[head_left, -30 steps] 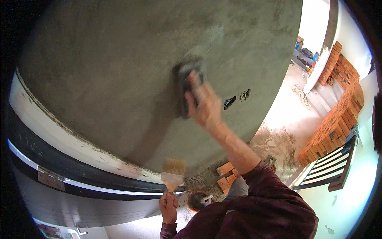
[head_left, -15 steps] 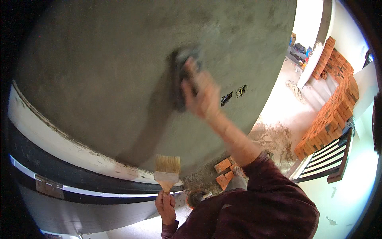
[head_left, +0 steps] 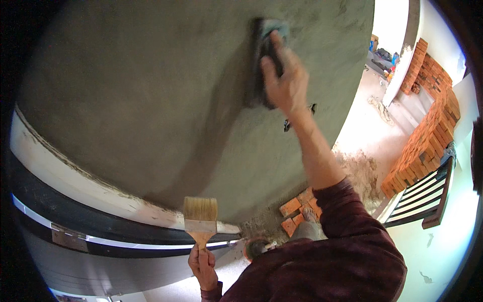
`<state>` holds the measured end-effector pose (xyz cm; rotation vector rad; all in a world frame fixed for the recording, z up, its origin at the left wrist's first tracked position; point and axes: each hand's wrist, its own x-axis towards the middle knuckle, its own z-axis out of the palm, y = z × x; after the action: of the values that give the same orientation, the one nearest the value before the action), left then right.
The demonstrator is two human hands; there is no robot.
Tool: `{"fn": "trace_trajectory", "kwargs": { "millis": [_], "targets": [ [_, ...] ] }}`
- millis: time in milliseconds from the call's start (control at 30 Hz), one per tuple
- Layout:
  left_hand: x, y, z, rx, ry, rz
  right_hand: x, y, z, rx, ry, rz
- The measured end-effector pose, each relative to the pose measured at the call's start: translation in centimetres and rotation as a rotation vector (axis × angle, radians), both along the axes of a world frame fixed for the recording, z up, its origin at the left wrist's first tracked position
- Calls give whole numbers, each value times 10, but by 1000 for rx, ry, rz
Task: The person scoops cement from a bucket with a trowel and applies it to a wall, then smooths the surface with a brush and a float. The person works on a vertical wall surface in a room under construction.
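My right hand (head_left: 288, 83) is closed round a dark plastering float (head_left: 265, 60), its face against the grey plastered wall (head_left: 136, 100). The float is slightly smeared by motion. Below it, two socket holes (head_left: 287, 125) in the plaster are partly covered by my wrist and forearm. Low in the view, my left hand (head_left: 203, 267) grips the wooden handle of a wide, flat paintbrush (head_left: 200, 214). Its pale bristles point up, apart from the plaster.
A white ledge (head_left: 75, 166) and a black band run along the wall's lower left. Loose bricks (head_left: 290, 207) lie by my foot, next to a round bucket (head_left: 255, 247). Stacked bricks (head_left: 422, 146) and a dark railing (head_left: 420, 196) stand at right.
My right hand has swept the float up and to the right across the wall. The left hand and brush have shifted slightly left.
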<state>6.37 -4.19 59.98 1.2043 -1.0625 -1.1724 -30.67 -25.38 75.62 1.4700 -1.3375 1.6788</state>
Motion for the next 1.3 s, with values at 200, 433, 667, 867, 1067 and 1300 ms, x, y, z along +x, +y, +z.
{"fn": "trace_trajectory", "kwargs": {
  "millis": [200, 433, 667, 867, 1067, 1300],
  "targets": [
    [-11, -30, 15, -72, 98, -54, 111, 40, -150, 472, 290, 348],
    [-13, -39, 13, -113, 171, -71, -17, 11, -8, 68, -81, -43],
    [-17, -30, -1, -66, 168, -55, 50, 1, -66, 20, 56, 73],
    [-24, -54, 51, -216, 141, -131, 94, 54, -139, 282, 321, 387],
    [-18, -32, 52, -235, -75, -87, -45, 7, 34, -83, -76, -74],
    [-33, -43, 86, -402, -370, -161, 111, 40, -158, 457, 322, 260]
  ]
}}
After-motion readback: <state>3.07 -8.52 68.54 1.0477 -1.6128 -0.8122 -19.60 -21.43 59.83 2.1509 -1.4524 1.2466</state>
